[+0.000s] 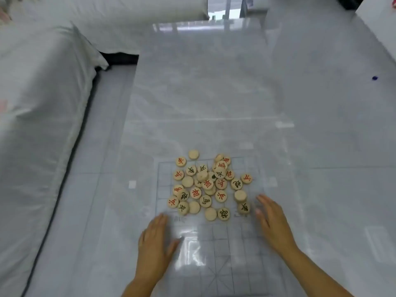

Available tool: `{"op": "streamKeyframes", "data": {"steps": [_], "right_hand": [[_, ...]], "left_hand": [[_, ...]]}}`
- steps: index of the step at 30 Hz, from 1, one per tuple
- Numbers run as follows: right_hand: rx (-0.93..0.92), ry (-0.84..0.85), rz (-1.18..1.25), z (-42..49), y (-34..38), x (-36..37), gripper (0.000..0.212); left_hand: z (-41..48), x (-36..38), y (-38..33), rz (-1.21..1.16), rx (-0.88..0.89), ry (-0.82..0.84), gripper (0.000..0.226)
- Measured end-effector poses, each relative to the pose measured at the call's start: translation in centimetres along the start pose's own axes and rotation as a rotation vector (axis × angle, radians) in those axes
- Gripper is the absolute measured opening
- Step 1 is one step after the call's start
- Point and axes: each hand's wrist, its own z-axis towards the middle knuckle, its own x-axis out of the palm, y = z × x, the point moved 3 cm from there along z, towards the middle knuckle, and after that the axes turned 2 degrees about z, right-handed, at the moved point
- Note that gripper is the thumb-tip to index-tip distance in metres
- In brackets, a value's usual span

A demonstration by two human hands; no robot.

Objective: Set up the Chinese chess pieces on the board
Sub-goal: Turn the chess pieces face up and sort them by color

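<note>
We see a glossy pale surface (203, 82) beside white-draped furniture (38, 93), bearing a faint gridded board (225, 254). Our left hand (153, 243) and right hand (272, 221) spread flat and released, flanking the pieces (209, 185) heaped on the board's far half. They are lettered red or black, one a red 相 (195, 192).

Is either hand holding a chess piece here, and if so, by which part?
Nothing is held. The left hand and right hand lie open and flat on the board, beside the pile of pieces.

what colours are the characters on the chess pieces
Red on some chess pieces, black on others; the head view shows it.
</note>
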Motion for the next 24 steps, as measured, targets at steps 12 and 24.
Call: {"op": "streamKeyframes", "data": {"steps": [12, 24], "right_hand": [[-0.390, -0.253, -0.244, 2.9, -2.8, 4.8, 0.083], [-0.481, -0.296, -0.262, 2.1, -2.5, 4.6, 0.050]], "left_hand": [[4.3, 6.2, 0.8, 0.257, 0.251, -0.281, 0.069], [3.3, 5.3, -0.2, 0.137, 0.284, -0.343, 0.075]]}}
